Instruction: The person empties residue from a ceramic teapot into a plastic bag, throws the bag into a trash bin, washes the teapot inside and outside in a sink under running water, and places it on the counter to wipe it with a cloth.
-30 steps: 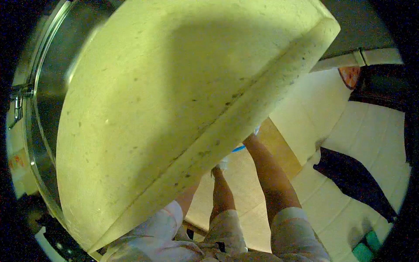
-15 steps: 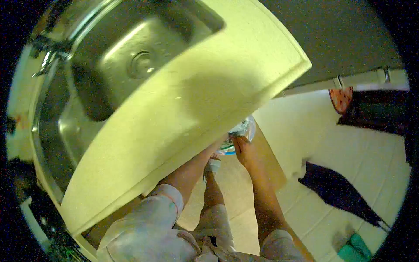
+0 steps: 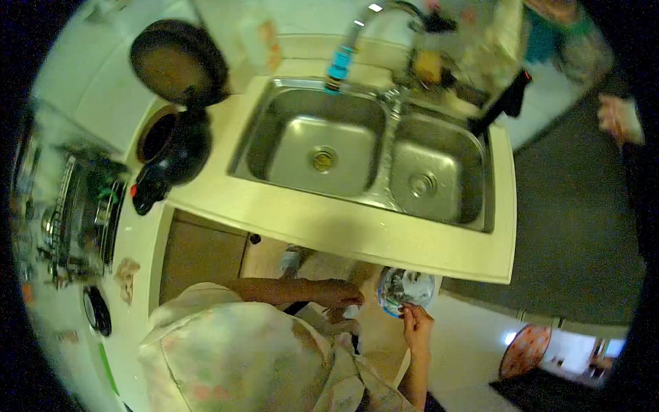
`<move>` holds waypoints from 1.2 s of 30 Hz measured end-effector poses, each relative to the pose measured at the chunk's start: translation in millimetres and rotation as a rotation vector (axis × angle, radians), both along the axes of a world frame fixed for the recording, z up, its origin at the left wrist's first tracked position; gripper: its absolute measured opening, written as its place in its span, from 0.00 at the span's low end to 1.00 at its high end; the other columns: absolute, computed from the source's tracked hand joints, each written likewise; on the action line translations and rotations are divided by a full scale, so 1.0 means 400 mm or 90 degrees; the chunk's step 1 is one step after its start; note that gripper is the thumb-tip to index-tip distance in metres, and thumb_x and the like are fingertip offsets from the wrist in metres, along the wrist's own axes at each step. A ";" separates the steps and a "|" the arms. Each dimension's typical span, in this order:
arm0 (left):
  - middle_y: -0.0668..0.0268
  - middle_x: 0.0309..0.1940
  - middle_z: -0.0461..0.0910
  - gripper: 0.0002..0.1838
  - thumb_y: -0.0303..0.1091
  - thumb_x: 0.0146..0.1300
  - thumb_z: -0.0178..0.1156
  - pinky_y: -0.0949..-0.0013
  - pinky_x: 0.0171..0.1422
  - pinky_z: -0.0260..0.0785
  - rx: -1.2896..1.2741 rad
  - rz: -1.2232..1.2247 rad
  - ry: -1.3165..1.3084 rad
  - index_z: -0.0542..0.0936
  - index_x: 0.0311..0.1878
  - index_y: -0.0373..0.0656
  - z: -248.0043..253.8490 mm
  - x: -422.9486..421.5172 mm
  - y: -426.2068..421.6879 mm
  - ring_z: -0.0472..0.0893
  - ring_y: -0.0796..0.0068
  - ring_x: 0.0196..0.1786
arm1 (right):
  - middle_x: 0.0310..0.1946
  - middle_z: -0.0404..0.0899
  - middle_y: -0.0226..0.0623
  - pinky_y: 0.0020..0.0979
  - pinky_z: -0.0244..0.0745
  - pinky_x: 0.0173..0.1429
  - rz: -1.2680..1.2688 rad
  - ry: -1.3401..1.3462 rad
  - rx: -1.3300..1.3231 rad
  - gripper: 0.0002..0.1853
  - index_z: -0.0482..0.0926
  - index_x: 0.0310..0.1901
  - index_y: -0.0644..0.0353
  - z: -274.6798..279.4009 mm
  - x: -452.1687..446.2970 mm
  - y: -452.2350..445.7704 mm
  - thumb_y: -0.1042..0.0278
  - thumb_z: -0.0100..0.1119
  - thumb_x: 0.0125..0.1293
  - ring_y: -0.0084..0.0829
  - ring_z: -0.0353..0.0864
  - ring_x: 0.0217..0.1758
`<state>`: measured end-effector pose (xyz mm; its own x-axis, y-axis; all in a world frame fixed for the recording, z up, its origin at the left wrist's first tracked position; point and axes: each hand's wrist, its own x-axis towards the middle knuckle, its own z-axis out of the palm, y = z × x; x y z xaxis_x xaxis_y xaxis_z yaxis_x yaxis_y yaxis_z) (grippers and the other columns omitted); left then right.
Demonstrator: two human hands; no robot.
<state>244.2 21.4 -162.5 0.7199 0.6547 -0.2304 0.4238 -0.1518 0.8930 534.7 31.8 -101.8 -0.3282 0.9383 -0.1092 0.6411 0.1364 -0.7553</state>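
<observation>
A clear plastic zip bag (image 3: 406,288) with a blue edge hangs just below the counter's front edge, with something whitish and dark inside that I cannot make out. My right hand (image 3: 417,323) pinches the bag's near rim, fingers closed. To the left of the bag and apart from it is my left hand (image 3: 345,299), its forearm lying across my front. Its fingers are blurred and partly hidden, so their state does not show.
Ahead is the counter (image 3: 329,220) with a double steel sink (image 3: 316,147) and a tap (image 3: 341,62). Dark pans (image 3: 180,62) stand at the left, beside a dish rack (image 3: 65,213). Another person's hand (image 3: 618,118) shows at the far right.
My view has swung left and up, so the whole sink and the pans now show. My hands have moved apart; the bag is now in my right hand alone, its round opening showing.
</observation>
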 end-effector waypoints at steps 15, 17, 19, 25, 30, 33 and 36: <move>0.63 0.46 0.80 0.10 0.28 0.68 0.55 0.72 0.54 0.70 0.600 1.285 0.027 0.78 0.50 0.36 0.681 -1.040 -0.242 0.77 0.76 0.48 | 0.27 0.82 0.39 0.27 0.74 0.38 0.277 0.073 0.101 0.12 0.82 0.41 0.68 0.277 -0.679 0.321 0.66 0.53 0.70 0.26 0.78 0.30; 0.63 0.42 0.81 0.15 0.37 0.67 0.59 0.73 0.52 0.70 0.621 1.368 0.085 0.78 0.49 0.35 0.672 -1.151 -0.254 0.78 0.75 0.44 | 0.28 0.82 0.39 0.27 0.75 0.39 0.281 0.069 0.062 0.13 0.82 0.41 0.67 0.315 -0.807 0.330 0.66 0.54 0.70 0.26 0.79 0.31; 0.64 0.39 0.81 0.18 0.41 0.66 0.59 0.73 0.50 0.70 0.379 1.329 0.123 0.79 0.48 0.35 0.657 -1.210 -0.279 0.78 0.75 0.42 | 0.30 0.83 0.40 0.27 0.75 0.42 0.300 0.059 0.049 0.13 0.82 0.44 0.67 0.336 -0.949 0.339 0.64 0.54 0.70 0.27 0.81 0.34; 0.64 0.35 0.80 0.24 0.50 0.61 0.65 0.71 0.47 0.70 0.030 1.098 0.008 0.78 0.43 0.35 0.606 -1.264 -0.313 0.78 0.74 0.39 | 0.35 0.82 0.38 0.27 0.73 0.49 0.341 0.170 0.011 0.19 0.79 0.48 0.69 0.281 -1.295 0.433 0.58 0.53 0.71 0.26 0.80 0.40; 0.60 0.36 0.80 0.27 0.47 0.54 0.71 0.70 0.45 0.72 0.044 1.015 0.089 0.76 0.48 0.35 0.601 -1.244 -0.312 0.79 0.72 0.37 | 0.42 0.82 0.40 0.28 0.71 0.53 0.364 0.307 -0.064 0.22 0.78 0.51 0.69 0.299 -1.588 0.514 0.54 0.52 0.71 0.28 0.78 0.44; 0.59 0.35 0.81 0.28 0.47 0.51 0.73 0.69 0.44 0.73 0.049 1.036 0.055 0.77 0.47 0.34 0.558 -1.233 -0.296 0.79 0.73 0.37 | 0.47 0.81 0.49 0.34 0.70 0.57 0.345 0.236 0.109 0.30 0.77 0.52 0.69 0.302 -1.732 0.543 0.44 0.50 0.68 0.40 0.79 0.50; 0.61 0.32 0.81 0.23 0.40 0.52 0.73 0.71 0.40 0.73 0.122 1.072 0.059 0.77 0.44 0.34 0.549 -1.199 -0.286 0.79 0.76 0.35 | 0.47 0.80 0.55 0.40 0.70 0.58 0.331 0.210 0.034 0.34 0.80 0.48 0.68 0.325 -1.805 0.529 0.37 0.48 0.66 0.50 0.78 0.52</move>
